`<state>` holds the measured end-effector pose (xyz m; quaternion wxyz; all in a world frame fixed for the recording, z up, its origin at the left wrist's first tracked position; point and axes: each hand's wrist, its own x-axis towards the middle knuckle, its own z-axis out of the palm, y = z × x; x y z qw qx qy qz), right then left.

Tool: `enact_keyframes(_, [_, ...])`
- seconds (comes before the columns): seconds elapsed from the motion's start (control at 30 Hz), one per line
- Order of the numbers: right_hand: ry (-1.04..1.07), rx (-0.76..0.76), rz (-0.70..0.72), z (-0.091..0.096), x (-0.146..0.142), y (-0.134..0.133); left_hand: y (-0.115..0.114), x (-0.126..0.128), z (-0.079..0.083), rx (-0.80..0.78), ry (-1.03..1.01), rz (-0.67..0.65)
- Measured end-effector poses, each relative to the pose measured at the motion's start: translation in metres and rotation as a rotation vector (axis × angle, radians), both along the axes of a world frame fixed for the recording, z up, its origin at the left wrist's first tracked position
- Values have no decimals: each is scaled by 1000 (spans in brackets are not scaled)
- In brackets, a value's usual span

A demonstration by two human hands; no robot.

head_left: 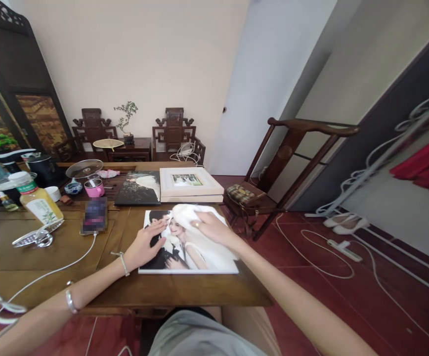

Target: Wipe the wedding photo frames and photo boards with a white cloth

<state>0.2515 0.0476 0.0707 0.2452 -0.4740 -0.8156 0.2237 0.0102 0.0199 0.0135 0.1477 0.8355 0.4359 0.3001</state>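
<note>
A large wedding photo panel (pixel 195 259) lies flat on the wooden table in front of me, showing a couple in dark and white clothes. My left hand (pixel 150 243) rests on its left part with the fingers stretched out, holding nothing. On the upper middle of the panel, my right hand (pixel 210 227) is closed over a white cloth (pixel 183 214) and presses it against the picture. Part of the cloth sticks out past the fingers toward the left. Where it ends on the right is hard to tell against the white of the picture.
Behind the panel are a white framed photo (pixel 188 182) and a dark photo panel (pixel 139 189). To the left stand a pink cup (pixel 94 188), a charging phone (pixel 94 216), a yellow bottle (pixel 38 200) and a metal clip (pixel 40 236). A wooden chair (pixel 284 148) is at the right.
</note>
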Motion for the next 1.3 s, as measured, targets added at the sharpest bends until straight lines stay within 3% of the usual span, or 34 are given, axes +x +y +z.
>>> enact_keyframes(0.17, [-37,-90,144,17,-65,45,0,0,1,20,16,-15])
enact_keyframes(0.27, [-81,-89,207,23,-93,51,0,0,3,29,6,-18])
enact_keyframes(0.37, [-119,-67,217,25,-101,49,-1,0,5,27,-11,-14])
enact_keyframes(0.5, [-130,-35,177,18,-73,47,-1,0,5,12,-22,-11])
enact_keyframes(0.7, [-100,-3,19,-2,11,35,0,1,1,-2,-25,2])
enact_keyframes(0.8, [-91,28,-81,-11,39,19,0,1,0,-2,-10,20])
enact_keyframes(0.93, [-168,45,-115,-18,47,-20,1,0,-3,2,-4,31])
enact_keyframes(1.17, [-261,-92,38,-8,52,-126,2,0,-6,-21,47,32])
enact_keyframes(1.23, [-265,-129,52,-6,55,-136,2,-1,-7,-16,68,23])
enact_keyframes(1.3, [-259,-128,42,-8,57,-129,2,-2,-8,-8,88,18])
